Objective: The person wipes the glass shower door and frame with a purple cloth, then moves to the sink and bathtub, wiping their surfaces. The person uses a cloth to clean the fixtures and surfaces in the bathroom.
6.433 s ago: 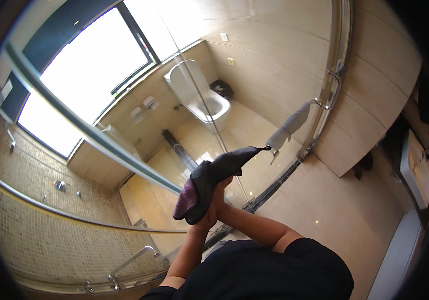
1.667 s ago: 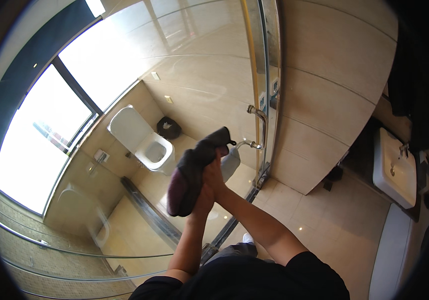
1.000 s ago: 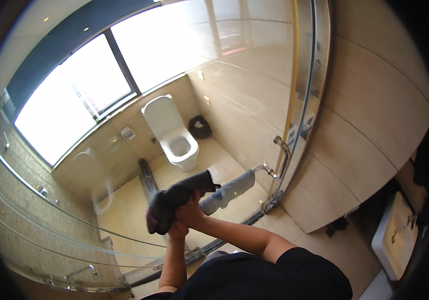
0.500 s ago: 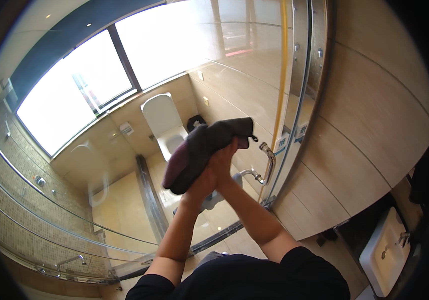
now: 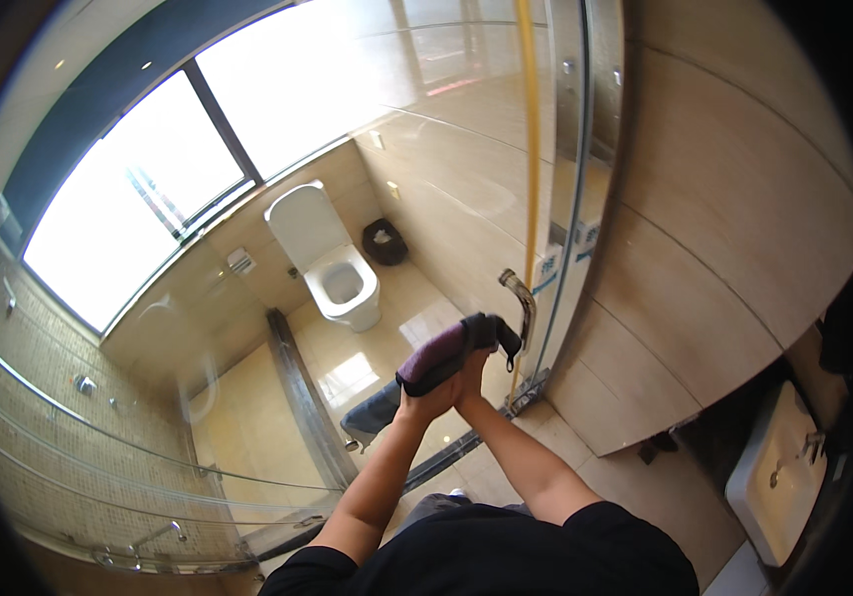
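My left hand and my right hand are close together in front of me, both closed on a folded cloth. The cloth is purple and black, with a small dark loop dangling at its right end. My fingertips are mostly hidden behind it. Just beyond the hands is the glass door's bent chrome handle; its upper end shows to the right of the cloth. A blue-grey piece of fabric lies along the handle's lower left part, beside my left hand. Whether the cloth touches the handle I cannot tell.
Behind the glass stand a white toilet with its lid up and a dark waste bin. A dark stone sill crosses the floor. Tiled wall rises at right, with a white washbasin at lower right.
Both hands have come down and nearer to me with the cloth, which now looks more compactly folded. The toilet and bin are less covered, and the view has shifted slightly.
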Tool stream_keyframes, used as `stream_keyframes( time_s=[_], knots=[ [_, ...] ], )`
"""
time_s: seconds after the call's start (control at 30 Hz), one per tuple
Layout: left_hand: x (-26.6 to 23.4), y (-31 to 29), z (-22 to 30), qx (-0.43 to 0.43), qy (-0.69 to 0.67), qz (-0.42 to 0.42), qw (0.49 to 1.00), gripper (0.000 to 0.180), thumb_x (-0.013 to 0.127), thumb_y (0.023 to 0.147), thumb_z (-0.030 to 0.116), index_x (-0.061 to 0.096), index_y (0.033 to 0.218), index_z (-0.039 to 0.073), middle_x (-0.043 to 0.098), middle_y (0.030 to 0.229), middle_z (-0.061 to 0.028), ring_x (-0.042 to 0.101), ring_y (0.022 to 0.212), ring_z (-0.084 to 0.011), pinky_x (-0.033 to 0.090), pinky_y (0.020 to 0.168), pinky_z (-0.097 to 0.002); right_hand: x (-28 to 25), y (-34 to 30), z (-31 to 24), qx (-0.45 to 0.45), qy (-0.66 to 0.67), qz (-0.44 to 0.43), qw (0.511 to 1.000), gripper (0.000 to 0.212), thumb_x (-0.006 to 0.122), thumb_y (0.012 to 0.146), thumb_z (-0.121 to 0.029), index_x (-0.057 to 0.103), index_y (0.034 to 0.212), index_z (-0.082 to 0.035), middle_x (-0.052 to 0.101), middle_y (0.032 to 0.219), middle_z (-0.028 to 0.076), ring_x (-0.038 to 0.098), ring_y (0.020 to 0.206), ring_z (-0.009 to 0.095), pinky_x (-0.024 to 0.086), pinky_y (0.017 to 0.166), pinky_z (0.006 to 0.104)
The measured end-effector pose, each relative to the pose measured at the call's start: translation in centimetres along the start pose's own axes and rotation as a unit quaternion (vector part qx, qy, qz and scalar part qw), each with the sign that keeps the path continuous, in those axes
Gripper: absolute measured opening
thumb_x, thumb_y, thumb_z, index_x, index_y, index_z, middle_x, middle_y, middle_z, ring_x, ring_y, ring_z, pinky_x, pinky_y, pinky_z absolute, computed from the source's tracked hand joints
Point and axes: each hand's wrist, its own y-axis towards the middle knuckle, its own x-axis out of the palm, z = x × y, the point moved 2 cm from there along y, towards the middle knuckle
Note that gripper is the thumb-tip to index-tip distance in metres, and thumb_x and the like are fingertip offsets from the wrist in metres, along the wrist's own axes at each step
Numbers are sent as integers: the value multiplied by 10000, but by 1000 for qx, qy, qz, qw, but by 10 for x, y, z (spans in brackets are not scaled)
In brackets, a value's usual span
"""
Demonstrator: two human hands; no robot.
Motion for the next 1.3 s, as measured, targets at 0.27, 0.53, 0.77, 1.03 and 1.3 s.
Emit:
stream_keyframes(
  time_s=[0.27,0.53,0.77,1.03,1.3],
  knots=[
    [-90,-82,-15,-78,-53,73,993,647,583,948,360,412,1480,34,438,1512,-150,366,1431,-307,238,1198,-419,63,-44,-98,-136,71,-103,983,601,466,922,-529,464,1423,-196,450,1454,131,280,1429,367,109,1074,714],
    [-167,-64,-20,-113,45,180,976,677,454,973,355,331,1476,-81,386,1519,-236,329,1442,-363,185,1210,-420,28,23,-229,-307,-47,4,951,393,595,826,-379,692,1167,-211,570,1331,27,364,1371,349,131,1084,730],
    [-157,63,33,43,303,91,948,547,474,981,286,447,1388,-79,461,1433,-252,445,1330,-401,296,1162,-439,-29,126,-215,-279,-23,153,948,382,623,829,-410,716,1123,-186,583,1212,100,400,1303,403,209,1087,693],
    [-72,86,36,18,2,-41,999,255,606,921,177,689,1143,86,694,1013,-157,678,923,-316,519,813,-371,9,74,-58,23,259,99,961,536,583,898,-483,608,1298,-127,570,1291,111,393,1351,342,201,1128,599],
    [-4,-57,-41,-186,-40,-399,897,387,479,1029,278,559,1383,142,591,1368,-107,565,1266,-244,425,1092,-355,93,-87,-8,170,227,74,956,555,512,942,-506,530,1359,-140,533,1345,96,411,1348,304,249,1134,529]
  ],
)
